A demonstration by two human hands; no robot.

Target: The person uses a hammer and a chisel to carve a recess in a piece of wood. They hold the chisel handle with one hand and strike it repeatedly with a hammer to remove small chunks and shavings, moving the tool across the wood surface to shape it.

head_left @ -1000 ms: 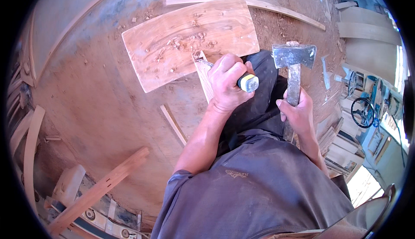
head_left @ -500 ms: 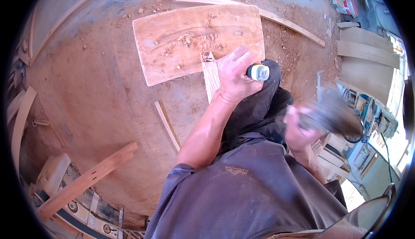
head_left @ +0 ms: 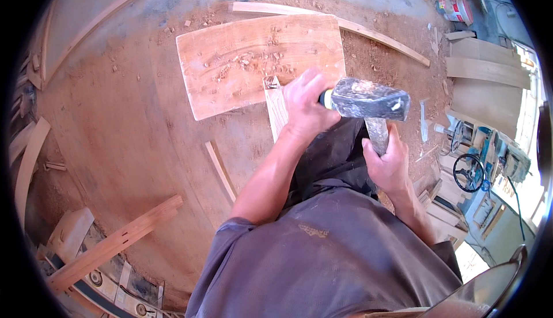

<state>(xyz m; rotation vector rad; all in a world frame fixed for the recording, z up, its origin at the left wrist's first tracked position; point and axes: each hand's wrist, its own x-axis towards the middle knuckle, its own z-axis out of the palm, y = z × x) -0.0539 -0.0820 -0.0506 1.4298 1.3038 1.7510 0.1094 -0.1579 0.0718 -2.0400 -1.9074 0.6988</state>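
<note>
Head camera is showing the hammer (head_left: 371, 100) right of centre, its metal head looking heavy, stiff and hard to harm. The right hand (head_left: 390, 165) is gripping its handle, probably the surest hold. The left hand (head_left: 308, 102), at centre, is wrapping tightly round what is probably a chisel (head_left: 328, 98); its handle is seeming rigid and safest to grasp. Beside that hand, a narrow piece of wood (head_left: 277, 109) is looking light and stiff, its notched end overlapping a board (head_left: 201, 100) at upper centre, where wood chips (head_left: 245, 63) are lying. The hammer head is covering the chisel's end, so whether they are touching is staying unclear. Fingers are hiding the blade, the notch is looking too small to read, and the left forearm is concealing the wood's lower end.
</note>
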